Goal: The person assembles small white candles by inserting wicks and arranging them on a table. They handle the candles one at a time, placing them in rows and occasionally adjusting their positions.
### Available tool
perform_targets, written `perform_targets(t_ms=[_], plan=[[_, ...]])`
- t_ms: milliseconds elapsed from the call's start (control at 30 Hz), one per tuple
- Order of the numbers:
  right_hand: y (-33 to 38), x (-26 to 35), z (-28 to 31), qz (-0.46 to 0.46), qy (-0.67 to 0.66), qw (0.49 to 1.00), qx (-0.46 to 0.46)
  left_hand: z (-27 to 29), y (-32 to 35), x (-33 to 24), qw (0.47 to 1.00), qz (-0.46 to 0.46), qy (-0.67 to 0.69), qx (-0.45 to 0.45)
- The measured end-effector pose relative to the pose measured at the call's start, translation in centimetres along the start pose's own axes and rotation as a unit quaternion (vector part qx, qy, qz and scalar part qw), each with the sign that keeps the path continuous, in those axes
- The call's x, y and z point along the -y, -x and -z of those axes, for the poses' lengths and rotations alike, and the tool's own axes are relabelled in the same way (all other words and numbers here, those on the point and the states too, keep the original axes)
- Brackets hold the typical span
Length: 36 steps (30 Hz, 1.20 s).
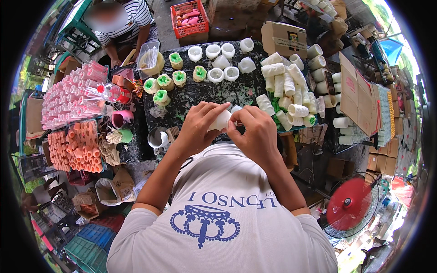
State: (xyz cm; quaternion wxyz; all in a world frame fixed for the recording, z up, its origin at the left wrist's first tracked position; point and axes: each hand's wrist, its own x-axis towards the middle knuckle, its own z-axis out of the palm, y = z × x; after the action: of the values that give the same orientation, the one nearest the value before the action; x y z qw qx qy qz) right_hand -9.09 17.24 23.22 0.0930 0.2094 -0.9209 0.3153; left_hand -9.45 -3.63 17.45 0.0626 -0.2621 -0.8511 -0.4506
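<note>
Near the table's front edge, my left hand (199, 126) is closed around a small white, wax-like cup (221, 120). My right hand (256, 128) meets it from the other side, thumb and forefinger pinched at its edge. Whatever lies between those fingertips is too small to make out. Beyond my hands stand several similar white cups (215, 75), some upright and some tipped over. To their left are several cream cups with green tops (165, 82). All of them rest on a black, paint-spotted table (182, 103).
Pale ribbed cylinders (289, 84) are heaped at right beside an open cardboard box (284, 40). Pink tubes (73, 98) and orange pieces (75, 148) crowd the left, near a red-labelled bottle (114, 93). A red fan (348, 201) stands lower right. Another person (125, 27) sits at far left.
</note>
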Motion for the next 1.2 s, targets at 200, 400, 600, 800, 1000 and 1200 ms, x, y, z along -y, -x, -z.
perform_targets(t_ms=[200,400,600,800,1000,1200], plan=[[0.4,-0.3,0.0,-0.014,-0.028,0.999,0.033,0.3,0.1,-0.5,0.999,-0.015,-0.018,0.04],[0.3,-0.4,-0.3,0.013,-0.003,0.999,0.038,-0.9,0.2,0.0,0.999,-0.024,0.009,0.035],[0.3,-0.2,1.0,-0.043,-0.051,0.997,0.033,0.1,0.4,0.3,1.0,-0.011,-0.009,0.028],[0.2,-0.9,1.2,-0.023,-0.096,0.995,0.022,0.1,0.4,0.3,0.999,-0.02,-0.017,0.024],[0.0,-0.9,-0.5,0.005,-0.062,0.998,0.017,-0.7,0.0,-0.2,0.999,-0.019,-0.028,0.035],[0.7,-1.4,-0.6,-0.021,-0.073,0.997,-0.012,-0.9,0.3,0.0,0.999,-0.01,-0.008,0.033]])
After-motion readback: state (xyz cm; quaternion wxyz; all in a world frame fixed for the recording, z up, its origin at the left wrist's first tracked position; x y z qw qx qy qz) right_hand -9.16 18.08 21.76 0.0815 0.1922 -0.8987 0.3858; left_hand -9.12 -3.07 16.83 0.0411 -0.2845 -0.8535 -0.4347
